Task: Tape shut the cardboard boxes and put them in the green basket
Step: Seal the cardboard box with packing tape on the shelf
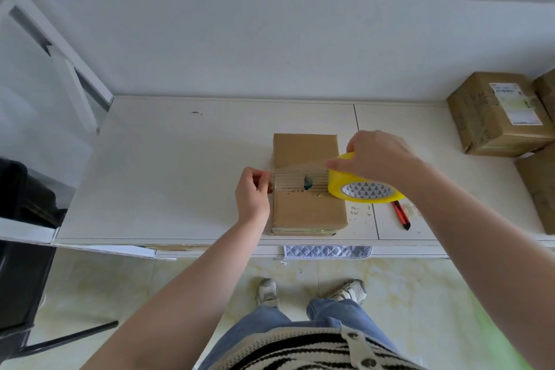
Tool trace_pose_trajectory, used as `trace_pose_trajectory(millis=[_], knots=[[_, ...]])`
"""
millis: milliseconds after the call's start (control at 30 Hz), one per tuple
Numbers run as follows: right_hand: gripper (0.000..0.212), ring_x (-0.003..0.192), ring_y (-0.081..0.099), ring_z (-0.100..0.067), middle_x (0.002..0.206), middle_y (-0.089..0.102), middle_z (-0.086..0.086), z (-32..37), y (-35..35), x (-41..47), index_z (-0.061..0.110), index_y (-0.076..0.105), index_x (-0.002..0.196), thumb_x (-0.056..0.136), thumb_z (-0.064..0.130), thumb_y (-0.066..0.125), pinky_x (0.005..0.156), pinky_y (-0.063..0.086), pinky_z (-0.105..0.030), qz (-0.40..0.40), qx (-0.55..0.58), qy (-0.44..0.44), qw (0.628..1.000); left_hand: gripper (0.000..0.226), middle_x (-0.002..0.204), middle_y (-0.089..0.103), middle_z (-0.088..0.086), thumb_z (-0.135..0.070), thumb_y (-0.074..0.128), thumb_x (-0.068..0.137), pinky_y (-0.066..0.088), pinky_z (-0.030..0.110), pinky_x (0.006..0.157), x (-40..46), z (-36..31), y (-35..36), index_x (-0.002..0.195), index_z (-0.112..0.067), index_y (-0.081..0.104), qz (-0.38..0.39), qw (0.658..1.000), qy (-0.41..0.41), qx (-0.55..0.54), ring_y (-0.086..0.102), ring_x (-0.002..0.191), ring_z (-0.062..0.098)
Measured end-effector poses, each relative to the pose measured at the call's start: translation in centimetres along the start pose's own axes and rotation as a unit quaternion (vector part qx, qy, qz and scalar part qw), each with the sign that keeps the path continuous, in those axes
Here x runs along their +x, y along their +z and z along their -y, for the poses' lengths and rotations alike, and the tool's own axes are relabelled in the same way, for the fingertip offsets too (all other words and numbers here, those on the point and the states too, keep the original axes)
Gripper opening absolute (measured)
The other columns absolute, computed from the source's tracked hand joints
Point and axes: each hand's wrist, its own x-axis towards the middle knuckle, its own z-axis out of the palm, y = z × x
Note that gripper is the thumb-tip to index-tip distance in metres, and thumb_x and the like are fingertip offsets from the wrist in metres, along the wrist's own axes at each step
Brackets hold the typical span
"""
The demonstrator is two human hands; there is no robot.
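- The cardboard box (306,189) is brown matt paperboard, torn rough along its middle seam.
- The tape roll (365,186) is glossy yellow plastic, with a white printed paper core.
- The tape strip (297,182) is clear, shiny film with wrinkles.
- The table (180,174) is smooth white, slightly shiny.
- The utility knife (401,215) is red and black plastic.
- The floor (120,288) is polished marbled tile.

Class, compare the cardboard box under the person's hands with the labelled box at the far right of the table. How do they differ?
The centre box lies flat and thin with a torn gap in its top; the labelled box is bulkier and closed. The centre box bears no label; the labelled box carries a white sticker. Clear tape is stretched over the centre box; nothing touches the labelled box. Both are brown cardboard.
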Motion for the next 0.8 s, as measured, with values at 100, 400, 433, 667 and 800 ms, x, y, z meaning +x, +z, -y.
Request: trace_pose_trajectory(millis=[100,400,433,667,800], knots=[[0.055,0.059,0.048,-0.006,0.064,0.055,0.008,0.0,0.1,0.0,0.023,0.059,0.077,0.08,0.076,0.049,0.049,0.028,-0.023,-0.008,-0.006,0.001,1.0,0.013,0.072,0.054,-0.005,-0.015,0.055,0.099,0.039,0.007,0.055,-0.1,0.2,0.5,0.088,-0.011,0.049,-0.009,1.0,-0.008,-0.006,0.053,0.058,-0.001],[0.06,0.059,0.052,-0.009,0.064,0.058,0.005,-0.2,0.4,0.0,0.017,0.066,0.083,0.083,0.074,0.047,0.049,0.031,-0.023,-0.015,-0.009,0.003,1.0,0.019,0.087,0.046,0.012,-0.011,0.047,0.1,0.029,0.026,0.064,0.1,0.5,0.4,0.081,-0.013,0.05,0.056,0.989,0.083,0.11,0.042,0.071,0.013],[0.061,0.059,0.053,-0.009,0.065,0.058,0.005,-0.2,0.5,0.0,0.017,0.067,0.084,0.082,0.075,0.047,0.049,0.031,-0.023,-0.016,-0.011,0.003,1.0,0.021,0.087,0.044,0.009,-0.011,0.046,0.101,0.029,0.025,0.064,0.1,0.4,0.2,0.08,-0.013,0.051,0.065,0.987,0.09,0.114,0.042,0.072,0.011],[0.059,0.06,0.05,-0.007,0.066,0.057,0.007,0.0,0.8,0.1,0.02,0.063,0.084,0.081,0.076,0.047,0.049,0.029,-0.023,-0.021,-0.012,0.004,1.0,0.038,0.078,0.047,0.003,-0.034,0.048,0.1,0.038,0.035,0.063,1.0,-0.3,-1.0,0.064,-0.021,0.045,0.09,0.955,0.138,0.246,0.049,0.073,0.024],[0.063,0.059,0.049,-0.006,0.064,0.055,0.008,0.3,0.6,0.2,0.022,0.057,0.074,0.078,0.083,0.042,0.049,0.028,-0.023,-0.012,-0.016,-0.018,1.0,0.044,0.065,0.039,-0.006,-0.033,0.043,0.103,0.03,0.035,0.066,0.9,-0.1,-0.7,0.061,-0.026,0.031,0.105,0.94,0.155,0.286,0.043,0.067,0.024]])
